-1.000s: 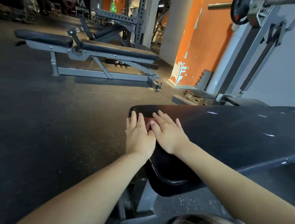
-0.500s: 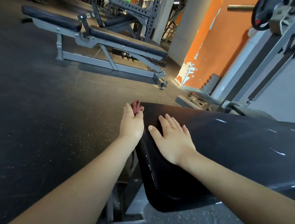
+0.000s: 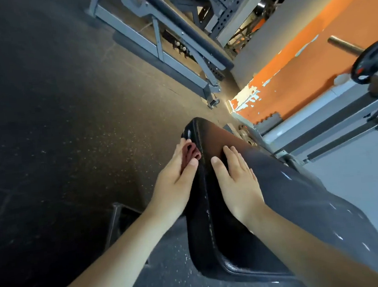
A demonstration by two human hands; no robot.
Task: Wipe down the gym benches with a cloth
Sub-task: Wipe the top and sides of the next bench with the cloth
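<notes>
Bench pad: black and padded, running from the near right up toward the middle of the room; the top is dull with a few pale scuffs, the left side wall glossy.
Cloth: small, dull red, bunched into folds; it sits against the pad's left side wall, just under the top seam and near the far end.
Left hand: holds the cloth, thumb laid over the folds and fingers behind them, pressing it to the side of the pad; the fingertips reach just past the cloth toward the far corner.
Right hand: flat on top of the pad, palm down, fingers straight and close together, thumb spread toward the seam, holding nothing; it lies just beside the left hand, with the pad's edge between the 2.
Arms: 2 bare forearms reach in from the near edge, 1 on each side of that seam.
Floor: dark speckled rubber, lit brownish toward the middle, spreading left of the pad.
Second bench: grey steel frame with black pads, well apart beyond the pad's far end.
Rack upright: grey post with rows of holes, behind the second bench.
Orange wall: right of the pad's far end, paint chipped to white at its lower corner.
Weight plate: black, at the right edge, on a bar whose bare end sticks out to the left.
</notes>
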